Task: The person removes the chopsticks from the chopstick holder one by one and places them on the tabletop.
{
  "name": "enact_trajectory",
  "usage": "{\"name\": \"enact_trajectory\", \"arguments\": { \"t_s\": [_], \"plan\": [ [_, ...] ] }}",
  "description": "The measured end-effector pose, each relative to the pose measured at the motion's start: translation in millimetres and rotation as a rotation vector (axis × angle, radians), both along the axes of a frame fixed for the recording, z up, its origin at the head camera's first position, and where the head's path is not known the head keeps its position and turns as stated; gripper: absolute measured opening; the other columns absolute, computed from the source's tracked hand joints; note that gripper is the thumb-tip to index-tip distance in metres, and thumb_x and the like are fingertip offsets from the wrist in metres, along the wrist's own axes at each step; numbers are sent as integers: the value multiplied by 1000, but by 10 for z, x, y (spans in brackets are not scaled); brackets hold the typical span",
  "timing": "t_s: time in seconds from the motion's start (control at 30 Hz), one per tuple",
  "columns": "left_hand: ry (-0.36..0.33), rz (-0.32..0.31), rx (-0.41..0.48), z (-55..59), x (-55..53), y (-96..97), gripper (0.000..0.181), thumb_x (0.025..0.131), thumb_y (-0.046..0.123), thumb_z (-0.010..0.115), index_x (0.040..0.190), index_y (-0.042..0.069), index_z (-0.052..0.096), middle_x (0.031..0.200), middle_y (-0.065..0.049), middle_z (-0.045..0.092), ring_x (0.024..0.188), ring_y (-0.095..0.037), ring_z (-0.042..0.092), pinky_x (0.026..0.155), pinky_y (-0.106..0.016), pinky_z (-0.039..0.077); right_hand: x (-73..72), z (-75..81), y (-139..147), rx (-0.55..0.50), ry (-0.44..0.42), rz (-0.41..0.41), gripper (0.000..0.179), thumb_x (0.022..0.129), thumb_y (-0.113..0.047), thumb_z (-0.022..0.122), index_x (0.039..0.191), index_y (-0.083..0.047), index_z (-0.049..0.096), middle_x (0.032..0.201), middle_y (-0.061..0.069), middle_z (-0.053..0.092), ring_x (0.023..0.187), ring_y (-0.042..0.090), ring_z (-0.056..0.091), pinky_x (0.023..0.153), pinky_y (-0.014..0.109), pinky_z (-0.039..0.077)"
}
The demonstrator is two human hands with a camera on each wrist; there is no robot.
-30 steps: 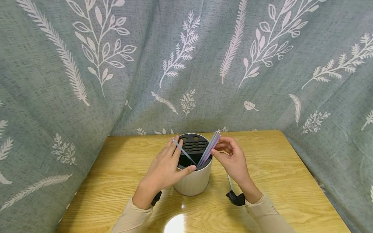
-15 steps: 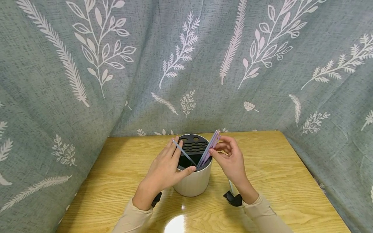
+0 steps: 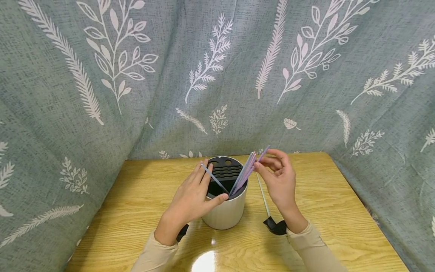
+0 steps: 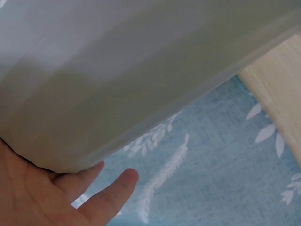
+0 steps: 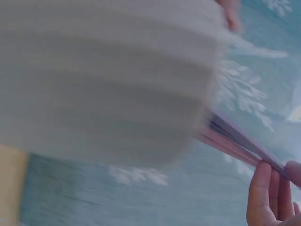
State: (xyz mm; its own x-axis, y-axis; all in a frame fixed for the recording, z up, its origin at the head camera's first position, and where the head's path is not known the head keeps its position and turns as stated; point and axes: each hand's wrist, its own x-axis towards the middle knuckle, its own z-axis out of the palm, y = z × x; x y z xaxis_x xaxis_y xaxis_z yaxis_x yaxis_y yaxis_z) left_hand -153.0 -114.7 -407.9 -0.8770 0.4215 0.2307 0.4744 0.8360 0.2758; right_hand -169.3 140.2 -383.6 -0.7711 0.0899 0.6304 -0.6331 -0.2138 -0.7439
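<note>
A white ribbed pot (image 3: pixel 224 215) with a black slotted insert (image 3: pixel 225 172) stands on the table. Several thin blue and purple sticks (image 3: pixel 242 177) lean together at its right rim, and one blue stick (image 3: pixel 215 176) tilts left across the left fingers. My left hand (image 3: pixel 192 196) rests on the pot's left rim, fingers straight and spread, thumb on the near rim. Just right of the bundle, my right hand (image 3: pixel 278 177) pinches a thin purple stick (image 3: pixel 263 152) between thumb and fingers, its tip above the other tips. In the right wrist view, the sticks (image 5: pixel 235 141) fan out past the rim.
A thin pale stick (image 3: pixel 262 194) lies on the wooden table (image 3: pixel 316 196) right of the pot, its lower end hidden behind the black wrist camera (image 3: pixel 274 226). A grey-green leaf-patterned cloth (image 3: pixel 238 124) closes off the back and both sides.
My right hand has moved right and slightly up, drawing one purple stick out from the bundle. The pale stick on the table shows more. My left hand stays at the rim.
</note>
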Motion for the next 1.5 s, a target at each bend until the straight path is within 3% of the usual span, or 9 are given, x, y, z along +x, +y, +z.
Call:
{"name": "enact_trajectory", "arguments": {
  "t_s": [0.27,0.4,0.53,0.7,0.8,0.9,1.13,1.37,1.5],
  "plan": [
    [0,-1,0,-13,-9,8,104,92,79,36,160,3,17,166,-12,3,151,-28,6,117,-46,21,-86,599,337,-391,106,41,41,83,29,60,121,17,50,91,26,69,81,34,71,72,37,59],
    [-2,0,5,-17,-10,11,104,92,79,36,160,4,16,166,-11,3,151,-30,8,117,-47,23,-189,643,578,-407,33,-8,41,84,24,65,121,14,51,88,25,69,82,34,71,71,35,59],
    [-16,6,18,-17,-1,5,104,91,80,37,160,6,16,167,-12,5,151,-29,7,116,-50,25,-395,365,784,-174,-164,-61,41,88,13,69,125,5,54,93,16,73,81,26,72,72,32,59],
    [-13,7,16,-18,5,-6,104,91,80,36,160,5,16,167,-11,4,151,-30,9,115,-51,27,-701,-204,905,225,-451,-70,47,94,-3,70,135,1,48,104,13,73,84,15,71,79,31,58],
    [-8,3,13,-20,1,-7,104,92,80,36,160,5,16,166,-11,3,151,-30,9,115,-50,26,-859,-533,923,339,-588,-57,52,96,-6,68,140,4,42,112,20,69,88,15,71,84,37,56],
    [-6,1,13,-22,-5,-3,103,92,80,36,160,4,16,166,-11,3,151,-29,7,116,-49,25,-982,-814,927,371,-688,-43,54,98,-4,65,142,7,38,119,28,64,94,23,71,89,45,54],
    [-13,2,10,-13,-6,0,104,92,79,37,160,5,16,166,-10,2,151,-30,8,116,-49,25,-1160,-1239,855,454,-808,-51,54,96,-4,66,141,11,39,118,31,63,99,37,68,87,48,55],
    [-34,5,18,1,0,3,103,92,79,37,161,6,14,167,-8,1,151,-26,3,116,-49,24,-1236,-1403,763,546,-828,-43,52,92,0,68,137,12,43,104,28,69,81,29,72,71,36,59],
    [-37,10,13,-4,5,4,103,91,80,36,161,6,14,167,-8,0,152,-26,3,116,-49,24,-1247,-1448,736,603,-823,-40,51,91,-1,69,134,12,45,106,28,69,80,27,72,69,36,59]
  ]
}}
